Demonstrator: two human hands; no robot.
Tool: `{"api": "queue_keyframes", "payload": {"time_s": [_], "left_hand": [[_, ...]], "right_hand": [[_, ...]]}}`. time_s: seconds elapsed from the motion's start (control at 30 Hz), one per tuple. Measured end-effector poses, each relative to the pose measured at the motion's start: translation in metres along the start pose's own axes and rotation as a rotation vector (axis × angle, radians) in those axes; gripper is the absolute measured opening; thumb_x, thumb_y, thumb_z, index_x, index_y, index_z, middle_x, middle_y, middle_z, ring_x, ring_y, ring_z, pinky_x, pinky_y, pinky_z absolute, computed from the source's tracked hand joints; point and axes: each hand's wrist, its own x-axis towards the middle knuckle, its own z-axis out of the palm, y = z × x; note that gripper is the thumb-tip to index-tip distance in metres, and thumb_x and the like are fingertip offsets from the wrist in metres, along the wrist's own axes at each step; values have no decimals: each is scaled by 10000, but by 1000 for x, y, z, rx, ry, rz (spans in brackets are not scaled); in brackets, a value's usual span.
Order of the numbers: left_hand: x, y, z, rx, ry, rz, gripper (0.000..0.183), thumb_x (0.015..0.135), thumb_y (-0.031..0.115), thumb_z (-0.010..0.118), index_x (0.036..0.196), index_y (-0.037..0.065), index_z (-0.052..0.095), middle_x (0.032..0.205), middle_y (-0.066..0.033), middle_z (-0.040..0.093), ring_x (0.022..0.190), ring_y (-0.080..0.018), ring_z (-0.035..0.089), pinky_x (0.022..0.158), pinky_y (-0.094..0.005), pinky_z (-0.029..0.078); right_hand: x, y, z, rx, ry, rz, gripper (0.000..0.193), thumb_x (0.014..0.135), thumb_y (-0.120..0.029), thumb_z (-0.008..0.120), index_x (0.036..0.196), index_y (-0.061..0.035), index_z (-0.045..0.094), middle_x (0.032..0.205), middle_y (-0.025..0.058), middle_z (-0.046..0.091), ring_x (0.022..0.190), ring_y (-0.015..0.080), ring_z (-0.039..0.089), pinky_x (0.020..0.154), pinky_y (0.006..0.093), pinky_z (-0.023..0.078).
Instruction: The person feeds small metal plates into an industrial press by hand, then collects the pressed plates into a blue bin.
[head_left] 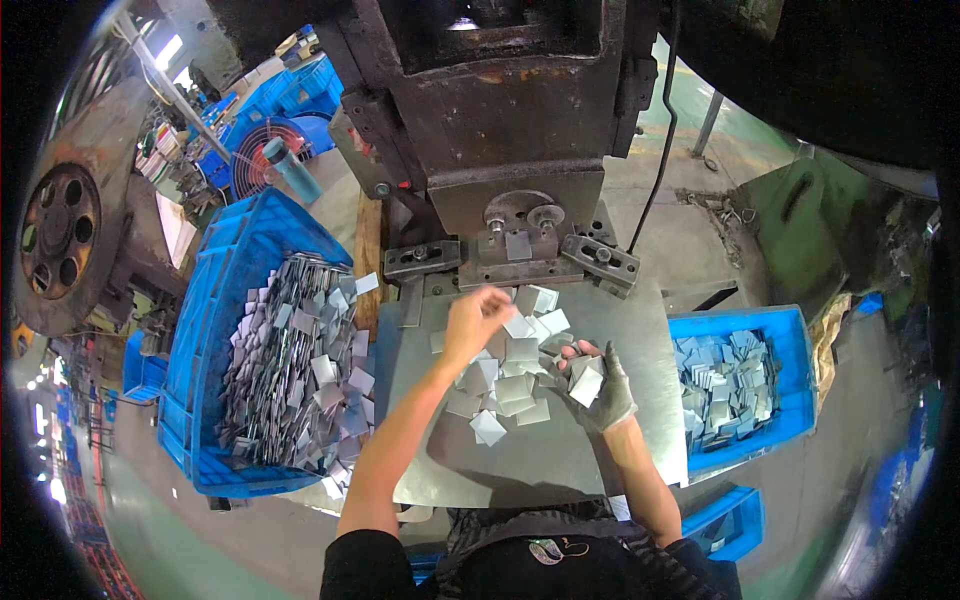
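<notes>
Over a loose pile of small square metal plates point(515, 388) on the steel table, my bare left hand point(478, 320) is closed in a pinch. A metal plate point(518, 325) shows at its fingertips, partly covered by the fingers. My right hand point(612, 392), in a grey glove with bare fingertips, is closed around a small stack of plates point(586, 383) to the right of the pile. Beyond both hands, another square plate point(517, 246) sits in the die point(522, 215) of the press.
A large blue crate point(185, 400) heaped with plates stands left; a smaller blue bin point(745, 456) of plates stands right. The dark press point(510, 120) rises ahead, with bolted clamps point(602, 262) beside its die. A teal bottle point(292, 170) stands at far left. The steel table point(650, 350) carries the pile.
</notes>
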Motion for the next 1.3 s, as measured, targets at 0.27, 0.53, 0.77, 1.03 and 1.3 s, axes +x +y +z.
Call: {"api": "queue_keyframes", "payload": {"time_s": [0.27,0.53,0.77,1.03,1.3], "left_hand": [[-44,15,3,649,-181,254,347,674,184,693,970,58,562,1071,-54,501,998,-213,502,733,-348,475],[-35,6,-15,487,-206,-33,165,741,182,649,756,35,576,615,-52,581,577,-220,585,539,-333,455],[7,13,-33,-538,-17,-365,172,841,170,564,827,0,586,686,-111,646,528,-117,601,480,-198,474],[67,0,5,-773,7,-445,181,840,149,547,845,-30,577,770,-190,651,605,-194,650,496,-230,512],[77,4,37,-926,317,-520,165,788,148,598,774,-12,562,755,-196,648,620,-208,653,495,-231,521]], "right_hand": [[6,1,2,-27,8,7,385,896,-384,444,1077,-52,512,1009,150,574,837,276,575,703,392,494],[94,-9,46,-367,53,39,386,859,-362,546,1046,-29,490,886,126,590,739,215,574,653,350,485],[192,3,45,-618,182,-171,243,865,-248,536,1001,-49,510,873,115,594,649,193,573,589,347,503],[75,-12,30,-289,131,-12,272,905,-331,457,1020,-87,490,849,92,584,661,188,556,554,339,466],[27,-26,-4,-211,133,21,306,889,-316,476,910,-20,551,823,100,600,715,207,581,592,323,483]]}}
